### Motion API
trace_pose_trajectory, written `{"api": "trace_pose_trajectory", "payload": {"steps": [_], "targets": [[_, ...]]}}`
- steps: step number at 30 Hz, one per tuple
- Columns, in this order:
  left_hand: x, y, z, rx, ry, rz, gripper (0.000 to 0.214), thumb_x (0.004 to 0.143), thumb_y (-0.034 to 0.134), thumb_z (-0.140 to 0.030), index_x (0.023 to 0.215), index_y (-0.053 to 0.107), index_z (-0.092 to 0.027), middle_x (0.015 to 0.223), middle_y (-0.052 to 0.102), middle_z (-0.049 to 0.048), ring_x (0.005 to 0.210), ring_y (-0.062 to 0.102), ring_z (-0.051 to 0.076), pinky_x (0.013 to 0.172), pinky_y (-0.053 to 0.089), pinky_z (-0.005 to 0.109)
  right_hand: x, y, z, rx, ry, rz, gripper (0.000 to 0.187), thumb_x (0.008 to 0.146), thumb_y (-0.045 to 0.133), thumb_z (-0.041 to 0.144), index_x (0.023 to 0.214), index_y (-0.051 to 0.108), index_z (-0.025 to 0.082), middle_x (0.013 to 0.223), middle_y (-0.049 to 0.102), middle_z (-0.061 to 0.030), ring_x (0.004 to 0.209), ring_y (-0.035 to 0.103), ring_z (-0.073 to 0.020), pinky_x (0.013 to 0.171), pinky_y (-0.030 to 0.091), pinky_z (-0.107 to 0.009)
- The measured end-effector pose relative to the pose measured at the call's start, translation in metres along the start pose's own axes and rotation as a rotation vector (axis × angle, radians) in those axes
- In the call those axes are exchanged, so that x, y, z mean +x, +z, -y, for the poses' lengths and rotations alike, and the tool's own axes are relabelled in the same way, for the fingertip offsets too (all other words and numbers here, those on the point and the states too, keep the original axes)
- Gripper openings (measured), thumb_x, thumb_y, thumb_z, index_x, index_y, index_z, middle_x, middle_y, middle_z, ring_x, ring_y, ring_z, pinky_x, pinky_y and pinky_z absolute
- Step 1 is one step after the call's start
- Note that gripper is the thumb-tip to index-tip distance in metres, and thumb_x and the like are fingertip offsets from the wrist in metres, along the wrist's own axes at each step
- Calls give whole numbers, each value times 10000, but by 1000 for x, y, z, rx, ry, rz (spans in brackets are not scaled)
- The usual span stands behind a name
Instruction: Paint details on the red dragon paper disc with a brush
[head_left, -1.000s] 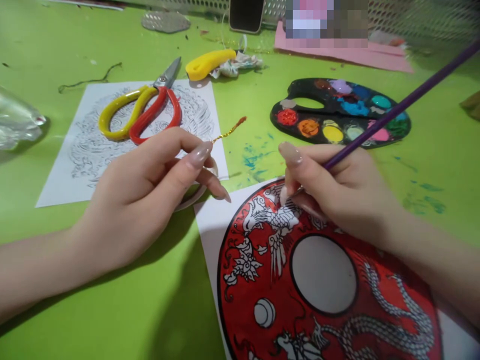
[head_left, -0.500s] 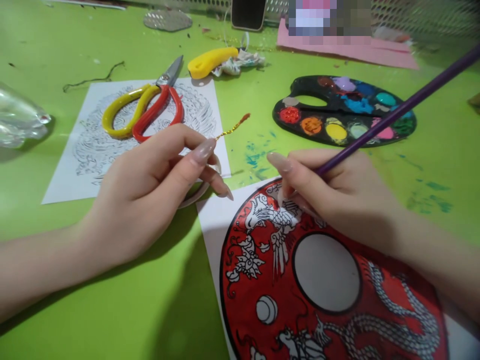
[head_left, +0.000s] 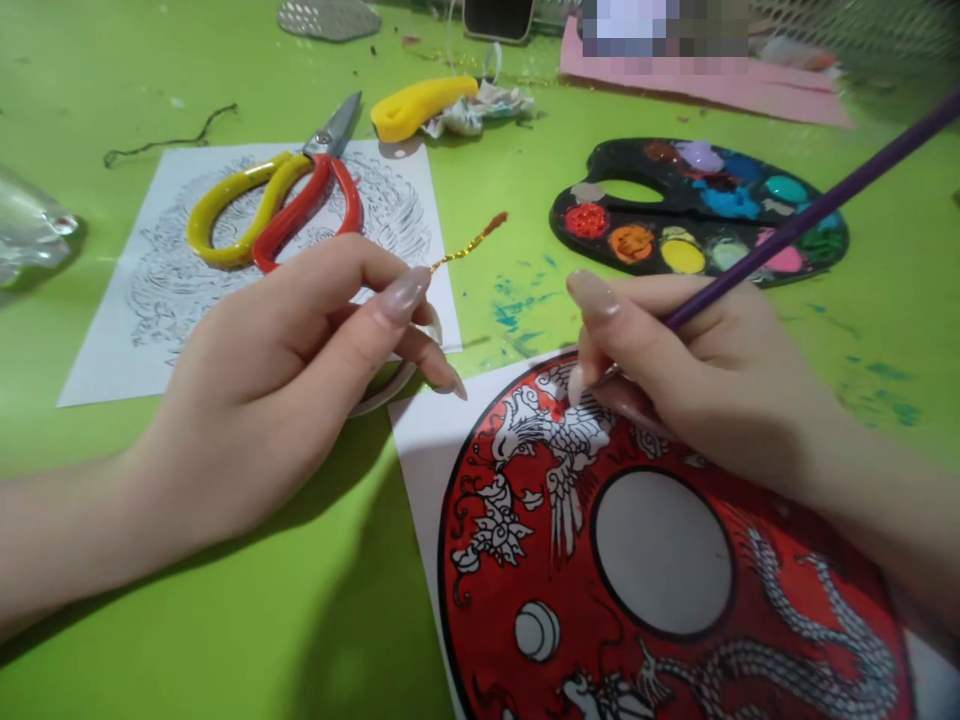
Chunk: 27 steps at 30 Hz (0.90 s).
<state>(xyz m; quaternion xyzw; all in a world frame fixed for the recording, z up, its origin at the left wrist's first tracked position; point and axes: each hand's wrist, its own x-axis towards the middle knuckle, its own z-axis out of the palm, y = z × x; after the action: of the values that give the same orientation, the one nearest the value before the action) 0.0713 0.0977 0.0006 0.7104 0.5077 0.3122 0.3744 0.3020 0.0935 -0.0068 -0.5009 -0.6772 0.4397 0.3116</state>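
My right hand (head_left: 697,380) grips a thin purple paintbrush (head_left: 810,220), its handle slanting up to the right. The fingers sit over the upper edge of a round dragon-and-phoenix picture (head_left: 495,590), painted red around white line figures and a blank centre circle. The brush tip is mostly hidden by the fingers. My left hand (head_left: 292,370) pinches a short twisted gold cord (head_left: 469,247) with a reddish-brown end between thumb and forefinger. Beneath this hand a pale ring-shaped object (head_left: 386,392) shows in part; I cannot make out what it is.
A black paint palette (head_left: 622,155) with several colours lies beyond the right hand. Scissors (head_left: 300,200) with yellow and red handles rest on a line-drawing sheet (head_left: 97,375). Farther back are a yellow-handled tool (head_left: 420,108), crumpled tissue (head_left: 484,108) and pink paper (head_left: 675,88).
My right hand with the paintbrush has moved slightly right and up, uncovering more of the phoenix. My left hand stays almost still with the gold cord. The view has tilted slightly.
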Motion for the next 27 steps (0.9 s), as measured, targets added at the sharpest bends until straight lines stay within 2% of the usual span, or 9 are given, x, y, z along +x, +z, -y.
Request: {"api": "trace_pose_trajectory", "payload": {"steps": [6, 12, 18, 22, 27], "targets": [[-1, -1, 1, 55, 7, -24, 185, 960, 508, -433, 877, 606, -300, 717, 717, -88, 421, 486, 66, 418, 409, 229, -2, 0, -4, -90, -73, 7, 357, 956, 594, 347, 628, 581, 209, 418, 372, 76, 354, 307, -33, 312, 200, -181], [-1, -2, -1, 59, 9, -21, 180, 950, 507, -427, 874, 604, -296, 716, 720, -74, 374, 421, 69, 367, 350, 249, -3, 0, -2, -44, -39, -6, 403, 987, 528, 395, 629, 584, 218, 428, 413, 72, 346, 351, -32, 311, 235, -160], [0, -1, 1, 94, 24, -20, 188, 959, 497, -430, 884, 599, -292, 713, 718, -96, 396, 463, 61, 398, 395, 229, -2, 1, -3, -86, -64, -4, 384, 957, 582, 408, 632, 576, 203, 424, 355, 77, 357, 291, -28, 308, 182, -186], [1, 1, 1, 97, 26, -22, 203, 970, 488, -419, 887, 608, -278, 738, 736, -93, 372, 424, 47, 370, 361, 219, 0, -1, -1, -33, -27, -21, 414, 968, 557, 416, 613, 582, 203, 430, 391, 67, 352, 322, -35, 317, 221, -182], [0, 1, 1, 74, 20, -25, 203, 966, 498, -440, 882, 605, -290, 736, 736, -82, 449, 536, 78, 416, 409, 231, -1, -1, -2, -81, -50, 18, 374, 954, 584, 412, 640, 598, 210, 430, 375, 76, 360, 306, -33, 324, 208, -176]]}}
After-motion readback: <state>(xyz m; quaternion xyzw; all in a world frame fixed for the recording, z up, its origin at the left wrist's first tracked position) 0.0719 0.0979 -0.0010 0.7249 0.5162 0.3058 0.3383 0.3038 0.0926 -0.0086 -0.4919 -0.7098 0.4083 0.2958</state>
